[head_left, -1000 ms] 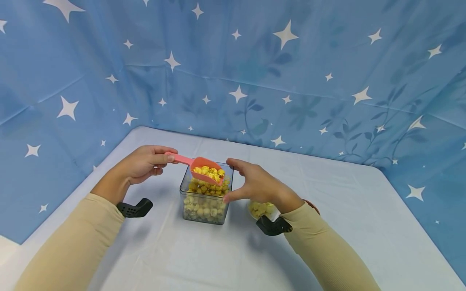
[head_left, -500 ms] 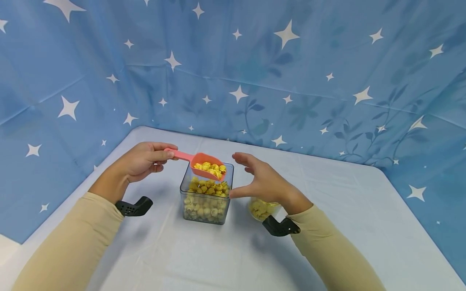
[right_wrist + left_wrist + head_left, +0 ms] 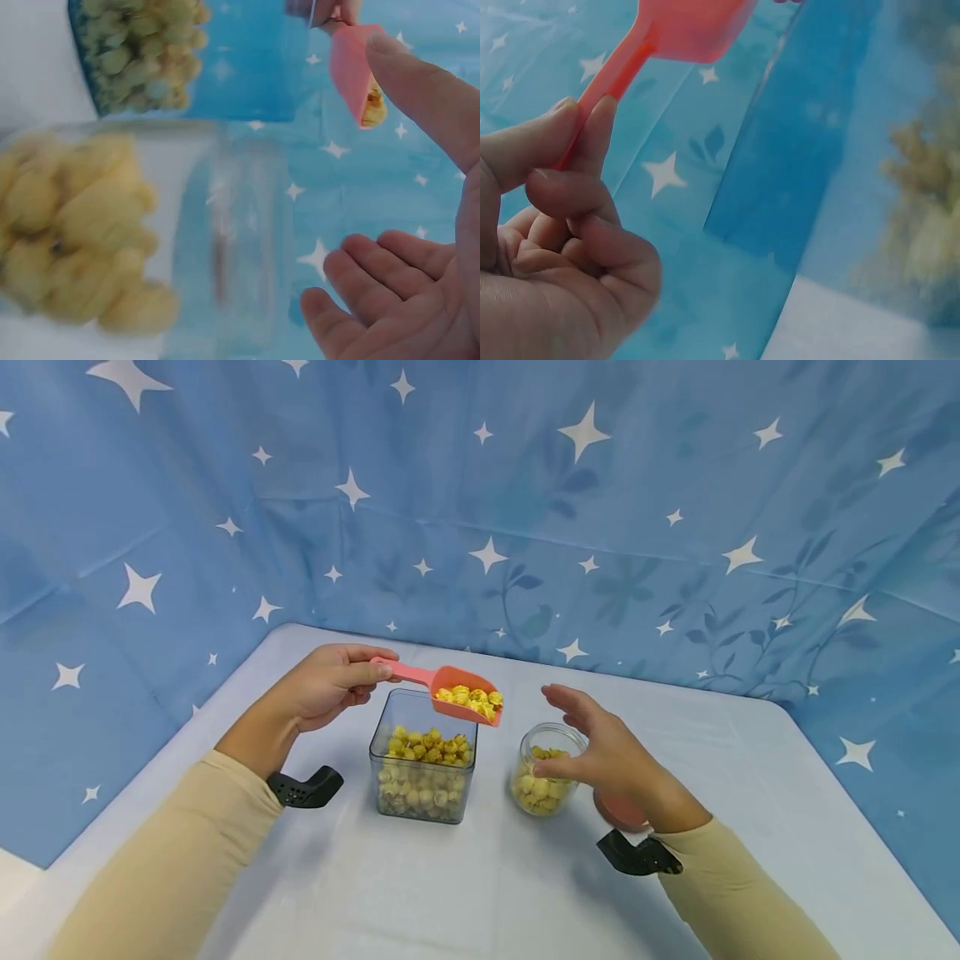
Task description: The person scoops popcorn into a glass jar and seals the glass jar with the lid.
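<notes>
My left hand [image 3: 330, 685] pinches the handle of a pink scoop [image 3: 459, 681] between thumb and fingers. Yellow popcorn [image 3: 472, 700] lies in the scoop, which is held in the air above the right rim of a clear square container [image 3: 423, 793] partly filled with popcorn. To its right stands a round glass jar [image 3: 542, 789] without a lid, with popcorn in its lower part. My right hand [image 3: 611, 752] is spread just right of the jar, its thumb in front of the jar in the head view. In the right wrist view, the right hand [image 3: 405, 300] holds nothing.
A reddish-brown round lid [image 3: 621, 810] lies on the white-covered table [image 3: 435, 893], partly hidden by the right wrist. A blue curtain [image 3: 450, 510] with white stars rises behind the table and along its left side.
The left hand has carried the loaded scoop to the right, from over the container's middle toward its right rim. The right hand has moved right, away from the container, uncovering the jar.
</notes>
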The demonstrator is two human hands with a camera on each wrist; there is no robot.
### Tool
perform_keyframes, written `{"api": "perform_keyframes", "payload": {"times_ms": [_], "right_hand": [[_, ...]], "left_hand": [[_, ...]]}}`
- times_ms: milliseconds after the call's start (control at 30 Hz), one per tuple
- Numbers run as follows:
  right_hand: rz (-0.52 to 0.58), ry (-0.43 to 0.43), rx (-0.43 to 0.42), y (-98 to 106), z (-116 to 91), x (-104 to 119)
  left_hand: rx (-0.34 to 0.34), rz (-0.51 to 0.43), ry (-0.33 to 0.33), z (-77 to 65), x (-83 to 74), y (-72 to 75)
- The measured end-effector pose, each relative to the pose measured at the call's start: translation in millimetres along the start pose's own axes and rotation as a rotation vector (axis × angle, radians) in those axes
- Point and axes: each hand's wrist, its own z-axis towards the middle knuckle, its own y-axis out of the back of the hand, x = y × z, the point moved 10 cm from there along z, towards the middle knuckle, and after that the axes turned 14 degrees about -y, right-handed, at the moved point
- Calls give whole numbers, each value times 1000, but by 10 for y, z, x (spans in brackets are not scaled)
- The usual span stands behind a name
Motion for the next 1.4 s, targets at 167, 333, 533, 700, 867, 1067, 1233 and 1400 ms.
{"api": "perform_keyframes", "payload": {"times_ms": [167, 333, 533, 700, 867, 1067, 1233, 1400], "right_hand": [[-1, -34, -48, 33, -95, -255], [28, -106, -23, -40, -98, -461], [36, -137, -5, -111, -91, -565], [32, -143, -11, -117, -97, -594], [6, -140, -23, -112, -77, -598], [-3, -159, -20, -114, -66, -610], [5, -145, -17, -109, -76, -605], [3, -112, -18, -102, -88, -579]], "left_hand": [[14, -16, -5, 109, 21, -188], [32, 13, 8, 233, 22, -363], [71, 81, 27, 324, 10, -558], [88, 114, 30, 376, -6, -654], [86, 130, 41, 425, 4, -700], [103, 217, 57, 456, -26, -751], [135, 294, 43, 475, -98, -787], [143, 326, 38, 478, -142, -799]]}}
